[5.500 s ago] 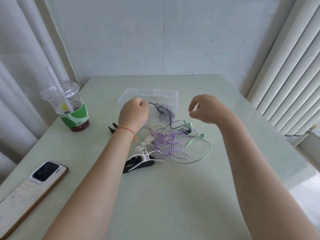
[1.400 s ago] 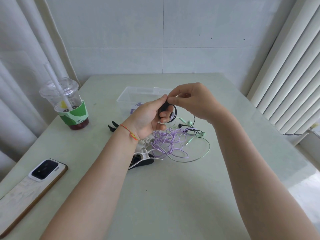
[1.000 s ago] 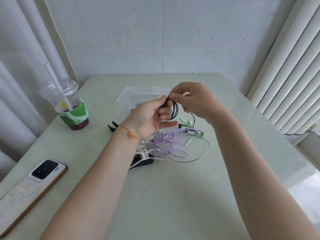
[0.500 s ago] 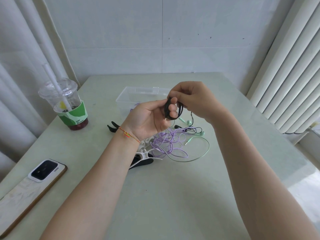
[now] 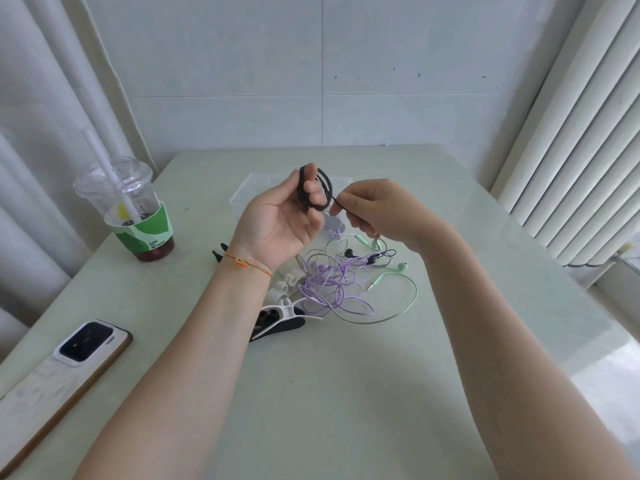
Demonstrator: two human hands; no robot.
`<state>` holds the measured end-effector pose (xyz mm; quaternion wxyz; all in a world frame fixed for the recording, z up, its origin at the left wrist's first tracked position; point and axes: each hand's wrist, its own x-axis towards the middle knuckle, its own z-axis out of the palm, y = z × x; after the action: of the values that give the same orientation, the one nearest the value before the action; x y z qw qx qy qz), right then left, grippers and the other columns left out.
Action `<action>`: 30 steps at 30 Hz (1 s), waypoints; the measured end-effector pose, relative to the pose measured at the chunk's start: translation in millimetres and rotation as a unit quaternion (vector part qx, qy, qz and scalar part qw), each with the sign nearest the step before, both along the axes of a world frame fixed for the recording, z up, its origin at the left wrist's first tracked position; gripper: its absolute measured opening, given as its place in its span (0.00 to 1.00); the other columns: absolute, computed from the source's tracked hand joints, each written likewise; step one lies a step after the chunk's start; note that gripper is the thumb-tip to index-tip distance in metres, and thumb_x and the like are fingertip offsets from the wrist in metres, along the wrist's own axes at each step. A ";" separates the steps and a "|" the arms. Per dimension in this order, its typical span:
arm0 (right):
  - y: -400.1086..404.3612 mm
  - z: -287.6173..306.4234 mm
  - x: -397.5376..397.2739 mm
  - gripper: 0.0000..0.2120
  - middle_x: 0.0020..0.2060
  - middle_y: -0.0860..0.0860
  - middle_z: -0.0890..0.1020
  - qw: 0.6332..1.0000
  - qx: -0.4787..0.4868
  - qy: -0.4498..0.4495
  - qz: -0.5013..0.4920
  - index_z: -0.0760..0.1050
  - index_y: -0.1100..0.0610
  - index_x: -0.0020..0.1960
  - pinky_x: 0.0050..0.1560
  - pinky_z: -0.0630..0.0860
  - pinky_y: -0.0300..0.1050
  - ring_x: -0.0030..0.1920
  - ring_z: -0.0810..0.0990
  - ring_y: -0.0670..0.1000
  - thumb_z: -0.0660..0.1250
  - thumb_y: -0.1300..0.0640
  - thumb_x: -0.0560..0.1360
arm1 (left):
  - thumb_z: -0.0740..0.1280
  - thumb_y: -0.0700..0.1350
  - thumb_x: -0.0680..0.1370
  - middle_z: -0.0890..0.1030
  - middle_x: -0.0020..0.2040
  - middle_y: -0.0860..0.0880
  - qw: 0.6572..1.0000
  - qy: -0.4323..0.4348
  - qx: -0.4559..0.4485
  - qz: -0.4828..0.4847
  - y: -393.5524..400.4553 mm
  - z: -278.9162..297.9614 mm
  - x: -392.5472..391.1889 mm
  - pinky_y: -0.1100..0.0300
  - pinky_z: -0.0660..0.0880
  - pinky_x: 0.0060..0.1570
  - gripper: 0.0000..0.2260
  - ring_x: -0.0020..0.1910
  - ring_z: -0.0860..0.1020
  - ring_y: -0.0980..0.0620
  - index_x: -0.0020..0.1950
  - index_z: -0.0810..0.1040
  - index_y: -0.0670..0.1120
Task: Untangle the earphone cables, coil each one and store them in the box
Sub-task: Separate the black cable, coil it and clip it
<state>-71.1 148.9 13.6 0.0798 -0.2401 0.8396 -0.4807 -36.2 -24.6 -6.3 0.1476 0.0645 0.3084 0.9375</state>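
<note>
A black cable (image 5: 323,188) is looped around the raised left hand (image 5: 282,221) and pinched by the right hand (image 5: 374,211). The clear box (image 5: 244,195), centre frame, is largely hidden behind both.

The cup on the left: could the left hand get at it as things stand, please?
Probably not yet: the path to the cup looks free, but the left hand has the black cable coiled round its fingers, and the right hand pinches its end.

Both forearms bare, no sleeves in view. Left wrist carries a thin orange-red string bracelet (image 5: 247,266) with a small yellow-green knot.
</note>
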 end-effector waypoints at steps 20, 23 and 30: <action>-8.6 0.8 7.9 0.06 0.41 0.48 0.86 0.981 0.177 0.001 0.078 0.80 0.53 0.47 0.42 0.77 0.51 0.45 0.84 0.48 0.64 0.57 0.76 | 0.64 0.43 0.80 0.82 0.57 0.50 0.963 0.054 -0.177 0.194 6.3 -7.5 -1.7 0.61 0.80 0.40 0.07 0.60 0.80 0.51 0.55 0.80 0.47; -7.6 -1.2 6.1 0.07 0.38 0.49 0.85 0.982 0.175 -0.002 0.074 0.78 0.53 0.49 0.36 0.71 0.43 0.38 0.84 0.47 0.62 0.60 0.77 | 0.66 0.40 0.79 0.83 0.56 0.46 0.920 0.078 -0.282 0.260 10.1 -14.1 -5.2 0.58 0.79 0.38 0.08 0.59 0.80 0.48 0.57 0.81 0.42; -5.1 -0.2 3.1 0.04 0.35 0.51 0.84 0.986 0.161 0.025 0.029 0.82 0.49 0.45 0.26 0.66 0.35 0.27 0.73 0.44 0.68 0.52 0.75 | 0.70 0.42 0.77 0.85 0.48 0.48 0.828 0.101 -0.458 0.307 9.5 -25.5 -10.0 0.60 0.79 0.34 0.06 0.47 0.82 0.56 0.52 0.84 0.47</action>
<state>-68.0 143.8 13.4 0.1104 -0.2608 0.9004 -0.3303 -46.2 -15.1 -31.8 -0.1668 -0.0145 0.7192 0.6743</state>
